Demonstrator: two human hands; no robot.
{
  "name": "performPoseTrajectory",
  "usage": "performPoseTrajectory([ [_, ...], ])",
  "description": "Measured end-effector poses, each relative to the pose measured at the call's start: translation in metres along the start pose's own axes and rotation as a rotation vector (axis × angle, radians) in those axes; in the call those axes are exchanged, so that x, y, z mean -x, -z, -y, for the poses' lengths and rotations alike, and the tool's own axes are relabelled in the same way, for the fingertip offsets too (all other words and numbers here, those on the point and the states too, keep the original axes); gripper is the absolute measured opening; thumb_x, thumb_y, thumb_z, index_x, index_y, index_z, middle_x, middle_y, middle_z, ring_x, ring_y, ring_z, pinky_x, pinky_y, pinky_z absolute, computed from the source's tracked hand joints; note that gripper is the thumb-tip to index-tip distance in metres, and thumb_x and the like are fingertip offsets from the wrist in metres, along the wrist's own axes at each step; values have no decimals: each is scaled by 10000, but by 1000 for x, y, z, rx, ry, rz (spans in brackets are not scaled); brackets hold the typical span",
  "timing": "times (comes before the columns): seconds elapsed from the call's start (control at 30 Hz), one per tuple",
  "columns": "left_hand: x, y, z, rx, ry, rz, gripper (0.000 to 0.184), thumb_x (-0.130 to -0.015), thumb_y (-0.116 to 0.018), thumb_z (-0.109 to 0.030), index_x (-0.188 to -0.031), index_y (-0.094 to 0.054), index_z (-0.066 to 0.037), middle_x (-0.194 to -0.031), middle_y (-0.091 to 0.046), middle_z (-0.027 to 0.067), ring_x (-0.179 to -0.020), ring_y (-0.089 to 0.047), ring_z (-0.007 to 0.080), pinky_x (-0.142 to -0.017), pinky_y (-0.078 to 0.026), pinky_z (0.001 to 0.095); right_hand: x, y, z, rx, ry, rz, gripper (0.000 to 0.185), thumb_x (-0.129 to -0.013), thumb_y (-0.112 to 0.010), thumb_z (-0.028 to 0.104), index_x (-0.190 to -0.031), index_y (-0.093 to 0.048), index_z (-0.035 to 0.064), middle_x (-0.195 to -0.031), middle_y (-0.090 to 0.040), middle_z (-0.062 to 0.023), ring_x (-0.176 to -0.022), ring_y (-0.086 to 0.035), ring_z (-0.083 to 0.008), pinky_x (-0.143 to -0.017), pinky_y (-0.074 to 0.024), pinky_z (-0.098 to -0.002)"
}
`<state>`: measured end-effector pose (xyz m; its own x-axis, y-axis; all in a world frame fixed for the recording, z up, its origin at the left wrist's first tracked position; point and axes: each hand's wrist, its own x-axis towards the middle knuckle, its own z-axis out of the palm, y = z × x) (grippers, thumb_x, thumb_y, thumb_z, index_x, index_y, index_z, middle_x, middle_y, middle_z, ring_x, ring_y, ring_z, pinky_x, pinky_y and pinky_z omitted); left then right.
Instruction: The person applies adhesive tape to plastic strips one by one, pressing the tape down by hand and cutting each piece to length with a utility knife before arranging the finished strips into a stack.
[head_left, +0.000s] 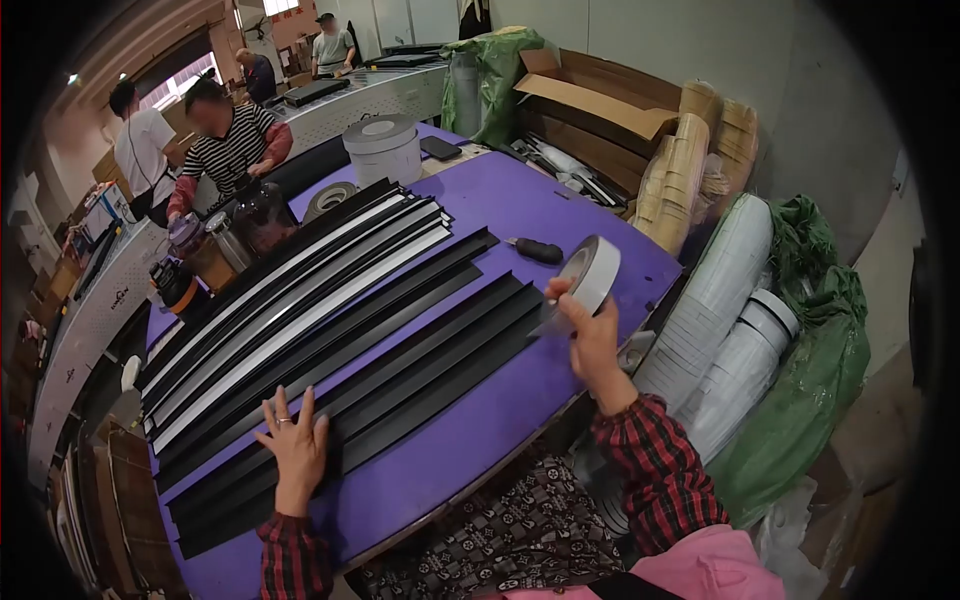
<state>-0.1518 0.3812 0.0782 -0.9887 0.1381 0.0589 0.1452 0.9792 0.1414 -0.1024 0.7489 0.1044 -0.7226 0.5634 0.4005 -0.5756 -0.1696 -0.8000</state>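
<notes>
My left hand [297, 440] rests with its fingers spread on the near group of long black profiles [400, 395], which lie side by side on a purple table [430, 480]. A roll of tape [603, 270] stands on edge in my right hand [592, 335], whose fingers are closed on its near side at the right ends of the profiles. Just left of the roll lies a dark-handled tool [538, 250]. Farther back are more black profiles and several with white faces [310, 255].
Behind the profiles stand a white tub [383, 150], a tape roll [330, 200], a phone [440, 148], jars [262, 215] and a bottle [178, 290]. Wrapped bundles [715, 300] and a cardboard box [600, 100] stand at the right. Several people work beyond the table.
</notes>
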Motion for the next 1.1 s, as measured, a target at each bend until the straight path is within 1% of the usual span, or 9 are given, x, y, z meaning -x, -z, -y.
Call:
performPoseTrajectory([
  [0.07,28,-12,-35,442,-342,-280,462,-837,-507,-199,-1262,-372,-80,-1257,-349,184,-1125,-386,339,-915,-313,479,38,-21,-1,-235,-121,134,307,-758,-604,86,-1031,-481,16,-1050,-545,-104,-962,-541,-188,-863,-416,-311],
  [0.13,61,-17,-85,979,-341,-59,469,-849,-487,-119,-1274,-320,-10,-1194,-421,132,-1054,-464,228,-890,-371,323,70,-47,-6,-378,-165,158,338,-758,-602,83,-1062,-465,29,-1087,-526,-105,-995,-524,-191,-884,-400,-321],
  [0.27,85,-34,-128,1937,-62,74,321,-861,-499,-133,-1151,-411,-29,-1066,-473,66,-925,-494,131,-795,-408,246,114,-78,-18,-584,-250,238,472,-756,-602,110,-1169,-378,63,-1171,-473,-107,-1075,-478,-211,-938,-356,-352],
  [0.43,95,-53,-90,1807,-43,-81,136,-840,-539,-95,-947,-466,-53,-901,-495,1,-755,-443,47,-693,-370,175,141,-90,-17,-556,-361,344,742,-769,-607,287,-1323,-156,86,-1253,-390,-102,-1132,-431,-226,-943,-351,-353],
  [0.6,113,-40,-44,1880,38,-91,106,-838,-539,-104,-903,-469,-59,-747,-483,-27,-688,-461,48,-621,-407,186,128,-83,-24,-614,-378,344,794,-762,-606,363,-1347,-139,96,-1299,-340,-114,-1158,-396,-248,-985,-306,-386],
  [0.9,191,37,252,1069,552,-570,71,-794,-539,-56,-859,-514,-42,-686,-484,-27,-569,-442,58,-516,-361,185,19,65,-29,-598,-306,295,623,-834,-505,286,-1323,-212,35,-1223,-433,-127,-1135,-412,-234,-1009,-284,-365],
  [0.97,194,50,279,1088,574,-582,62,-793,-543,-64,-843,-524,-33,-673,-480,-29,-560,-435,56,-512,-355,185,14,75,-48,-215,-360,224,520,-823,-533,225,-1260,-330,29,-1151,-481,-125,-1083,-451,-210,-981,-307,-326],
  [1.07,184,60,304,849,759,-440,63,-784,-560,-90,-756,-552,-33,-652,-487,-35,-553,-428,51,-500,-342,195,7,52,-73,625,-73,459,303,-781,-588,147,-1029,-492,1,-992,-538,-119,-929,-513,-166,-825,-371,-263],
  [1.1,178,62,307,850,762,-441,63,-784,-560,-90,-756,-552,-33,-652,-487,-35,-553,-428,51,-500,-342,195,6,43,-75,625,-72,462,303,-781,-588,147,-1029,-492,1,-992,-538,-119,-929,-513,-166,-825,-371,-263],
])
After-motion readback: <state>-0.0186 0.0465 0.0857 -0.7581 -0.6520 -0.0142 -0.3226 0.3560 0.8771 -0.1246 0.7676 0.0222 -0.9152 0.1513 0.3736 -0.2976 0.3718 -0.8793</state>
